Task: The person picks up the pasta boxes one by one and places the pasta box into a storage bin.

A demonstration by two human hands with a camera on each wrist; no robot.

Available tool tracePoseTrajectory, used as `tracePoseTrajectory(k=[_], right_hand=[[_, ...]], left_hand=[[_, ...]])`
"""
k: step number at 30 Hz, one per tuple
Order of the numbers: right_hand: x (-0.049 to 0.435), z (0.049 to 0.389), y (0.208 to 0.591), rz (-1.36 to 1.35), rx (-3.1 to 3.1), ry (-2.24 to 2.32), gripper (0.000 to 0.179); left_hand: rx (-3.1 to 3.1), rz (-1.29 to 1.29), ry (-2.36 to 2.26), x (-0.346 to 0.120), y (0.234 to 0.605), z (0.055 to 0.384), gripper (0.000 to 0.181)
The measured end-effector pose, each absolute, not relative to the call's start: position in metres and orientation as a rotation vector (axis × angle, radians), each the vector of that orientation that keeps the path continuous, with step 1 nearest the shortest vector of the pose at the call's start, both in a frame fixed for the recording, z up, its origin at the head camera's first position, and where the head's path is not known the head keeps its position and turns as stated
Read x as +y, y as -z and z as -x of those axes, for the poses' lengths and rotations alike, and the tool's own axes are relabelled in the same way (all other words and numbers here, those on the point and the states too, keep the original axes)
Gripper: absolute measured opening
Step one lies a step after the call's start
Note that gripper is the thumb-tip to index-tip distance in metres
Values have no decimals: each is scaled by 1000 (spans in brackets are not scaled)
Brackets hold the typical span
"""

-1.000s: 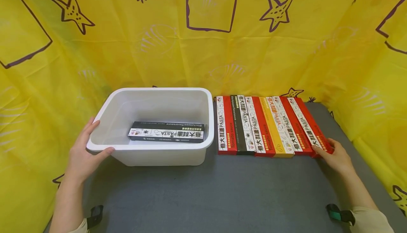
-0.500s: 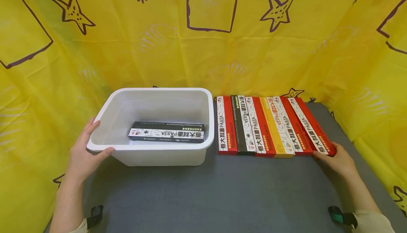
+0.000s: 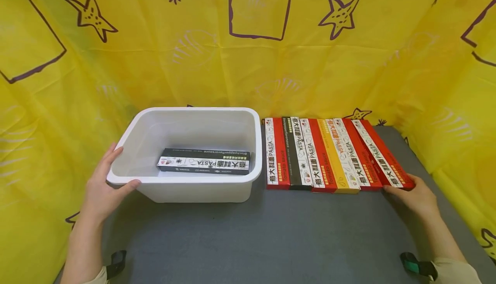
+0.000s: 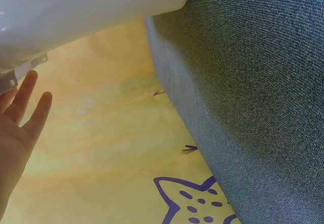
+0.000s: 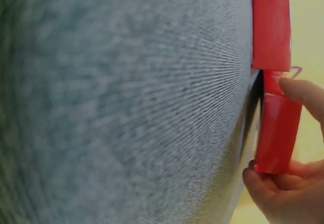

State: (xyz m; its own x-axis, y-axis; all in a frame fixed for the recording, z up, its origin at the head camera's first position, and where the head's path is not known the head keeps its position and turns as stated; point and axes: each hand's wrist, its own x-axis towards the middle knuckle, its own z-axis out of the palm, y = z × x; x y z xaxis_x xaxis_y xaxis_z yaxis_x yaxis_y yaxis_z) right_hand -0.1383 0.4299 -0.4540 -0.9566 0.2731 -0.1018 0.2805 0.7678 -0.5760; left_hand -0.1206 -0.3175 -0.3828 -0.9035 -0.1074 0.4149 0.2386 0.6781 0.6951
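Where the left hand [image 3: 101,193] meets the white bin [image 3: 199,192]: grip spread, thumb and fingers apart, touching the rim around its near left corner.
White bin: on the gray tabletop [image 3: 252,241], before a yellow cloth [image 3: 224,68] printed with starfish.
Black pasta box [image 3: 203,162]: lying lengthwise inside the bin, toward its right side.
Pasta row [image 3: 321,154]: five boxes side by side, right of the bin; red, black, red, yellow, red.
Red end box [image 3: 383,152]: beyond the row's right end, near end angled outward.
Right hand [image 3: 418,198]: grip clamped on that box's near end, thumb and fingers on opposite sides.
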Motion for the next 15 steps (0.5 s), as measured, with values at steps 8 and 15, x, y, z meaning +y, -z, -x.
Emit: tracePoseTrajectory(k=[8, 15], right_hand=[[423, 141, 439, -735, 2886, 1142, 98], [416, 147, 431, -879, 2950, 1232, 87]], left_hand=[[-2469, 88, 1140, -318, 384, 121, 84], [-2448, 109, 1120, -317, 384, 120, 84]])
